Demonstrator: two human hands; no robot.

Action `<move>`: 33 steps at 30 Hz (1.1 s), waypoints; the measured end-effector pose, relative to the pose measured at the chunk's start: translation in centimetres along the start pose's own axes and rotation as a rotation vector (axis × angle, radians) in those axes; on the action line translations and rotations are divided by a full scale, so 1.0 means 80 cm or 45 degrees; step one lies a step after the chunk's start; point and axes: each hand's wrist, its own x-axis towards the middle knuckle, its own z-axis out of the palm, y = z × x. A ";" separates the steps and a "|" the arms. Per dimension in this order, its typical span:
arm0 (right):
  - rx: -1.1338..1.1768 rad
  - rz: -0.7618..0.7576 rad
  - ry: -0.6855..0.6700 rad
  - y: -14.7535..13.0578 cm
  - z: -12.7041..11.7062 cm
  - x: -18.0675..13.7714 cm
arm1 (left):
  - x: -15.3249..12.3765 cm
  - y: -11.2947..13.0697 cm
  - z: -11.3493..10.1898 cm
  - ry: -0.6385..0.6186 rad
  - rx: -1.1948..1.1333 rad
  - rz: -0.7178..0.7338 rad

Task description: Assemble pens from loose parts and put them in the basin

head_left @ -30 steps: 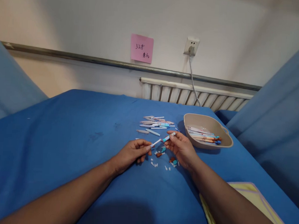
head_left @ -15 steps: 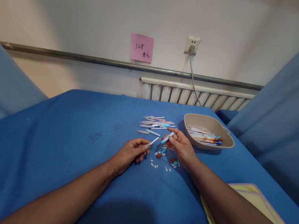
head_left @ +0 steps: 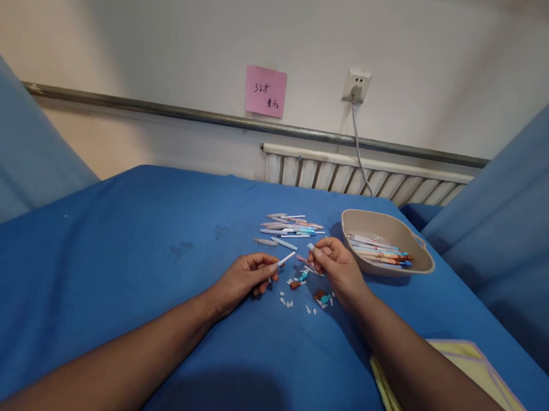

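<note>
My left hand (head_left: 245, 280) pinches a thin white pen refill (head_left: 287, 258) between thumb and fingers, its free end pointing up and right. Close by on the right, my right hand (head_left: 338, 267) is closed on a light-blue pen barrel (head_left: 311, 247); only a short end shows past the fingertips. The refill and the barrel are apart. Beneath the hands lie small white cone tips (head_left: 288, 304), brown pieces (head_left: 295, 285) and teal pieces (head_left: 325, 299). Beyond them is a loose pile of pen barrels and thin white sticks (head_left: 285, 227).
A beige basket (head_left: 384, 220) holding several pens stands at the right. A folded yellow cloth (head_left: 455, 356) lies at the near right, partly under my right forearm. Blue cloth (head_left: 115, 252) covers the table; a radiator (head_left: 322, 171) and wall rail stand behind it.
My right hand has turned the light-blue barrel, so less of it shows now. My left hand holds the refill much as before. The whole view has shifted slightly.
</note>
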 end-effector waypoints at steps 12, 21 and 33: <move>-0.327 0.135 0.014 -0.002 -0.007 -0.006 | -0.004 -0.001 0.008 -0.032 0.116 0.057; -0.677 -0.089 -0.316 -0.003 0.008 -0.018 | -0.008 -0.002 0.012 -0.079 0.343 0.126; -0.865 -0.207 -0.505 -0.005 0.001 -0.020 | -0.007 -0.004 0.012 -0.172 0.207 0.064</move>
